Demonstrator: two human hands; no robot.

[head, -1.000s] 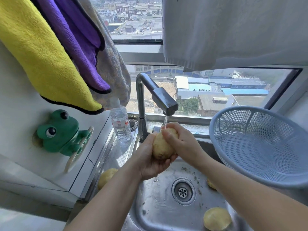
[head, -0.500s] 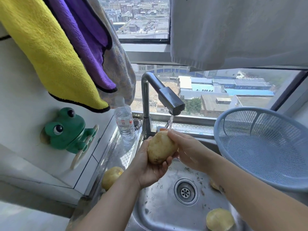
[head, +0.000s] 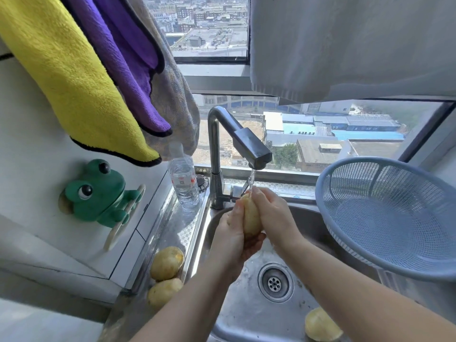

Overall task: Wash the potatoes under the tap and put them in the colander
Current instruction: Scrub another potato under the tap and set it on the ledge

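I hold a yellow-brown potato upright between both hands under the running tap. My left hand cups it from below and the left. My right hand wraps round its right side, and the water stream strikes the potato's top by my fingers. The blue mesh colander stands tilted at the sink's right edge with nothing visible in it. Two more potatoes lie on the steel ledge left of the sink. Another potato lies in the basin at the lower right.
A clear water bottle stands left of the tap's base. A green frog holder is fixed to the left wall. Yellow, purple and grey cloths hang above it, and a white cloth hangs over the window. The drain is below my hands.
I have turned the potato from showing its broad face to standing upright, and my right hand has closed round its side. The view shifted, bringing a second ledge potato into sight.
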